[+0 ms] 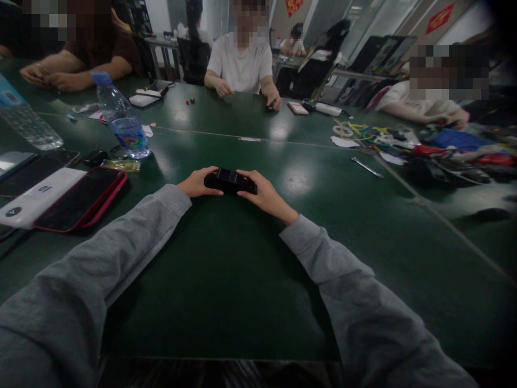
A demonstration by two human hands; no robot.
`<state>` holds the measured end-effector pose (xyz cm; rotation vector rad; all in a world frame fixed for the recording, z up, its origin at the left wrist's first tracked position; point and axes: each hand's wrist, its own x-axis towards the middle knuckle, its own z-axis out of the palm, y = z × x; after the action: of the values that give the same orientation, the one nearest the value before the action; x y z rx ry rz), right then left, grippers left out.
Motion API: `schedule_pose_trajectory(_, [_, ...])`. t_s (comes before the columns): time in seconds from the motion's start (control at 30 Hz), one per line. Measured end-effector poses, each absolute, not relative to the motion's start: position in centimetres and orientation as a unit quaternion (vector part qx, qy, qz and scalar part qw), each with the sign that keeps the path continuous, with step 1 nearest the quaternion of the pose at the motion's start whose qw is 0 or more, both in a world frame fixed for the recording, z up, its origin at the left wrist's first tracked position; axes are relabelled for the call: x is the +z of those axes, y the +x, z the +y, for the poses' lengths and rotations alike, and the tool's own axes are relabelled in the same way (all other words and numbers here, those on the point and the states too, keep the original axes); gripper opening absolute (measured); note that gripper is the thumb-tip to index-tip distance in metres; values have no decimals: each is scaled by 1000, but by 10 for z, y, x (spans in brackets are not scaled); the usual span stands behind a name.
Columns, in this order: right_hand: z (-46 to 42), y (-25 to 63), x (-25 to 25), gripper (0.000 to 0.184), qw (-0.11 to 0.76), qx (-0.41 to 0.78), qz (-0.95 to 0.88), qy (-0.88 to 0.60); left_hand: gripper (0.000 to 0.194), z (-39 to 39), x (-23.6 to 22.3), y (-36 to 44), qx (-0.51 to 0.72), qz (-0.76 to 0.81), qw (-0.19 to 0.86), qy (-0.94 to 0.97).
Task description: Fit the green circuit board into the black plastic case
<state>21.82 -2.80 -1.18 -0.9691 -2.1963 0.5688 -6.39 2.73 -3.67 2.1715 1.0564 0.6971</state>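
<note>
Between my two hands is a black handheld device with a small dark screen and buttons on its upper face. It is long and lies sideways, low over the green table; I cannot tell whether it touches the surface. My left hand grips its left end, fingers behind and thumb at the near edge. Around the right end my right hand is closed the same way. Both forearms reach forward in grey sleeves.
On the left are a water bottle, a second bottle and a red-edged phone or case. To the right lie a wrench and tangled cables. Several people sit around the table, one directly opposite.
</note>
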Motion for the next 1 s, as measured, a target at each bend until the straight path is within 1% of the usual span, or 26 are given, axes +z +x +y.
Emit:
schedule_pose_trajectory(0.57, [-23, 221, -7, 58, 362, 211, -833, -361, 81, 23, -31, -61, 264, 411, 318, 813])
schedule_pose_trajectory(0.77, [-22, 223, 3, 59, 374, 218, -822, -371, 88, 24, -32, -61, 263, 419, 337, 801])
schedule_pose_trajectory(1.0, [-18, 231, 15, 61, 391, 192, -805, -403, 74, 25, -32, -62, 266, 399, 334, 812])
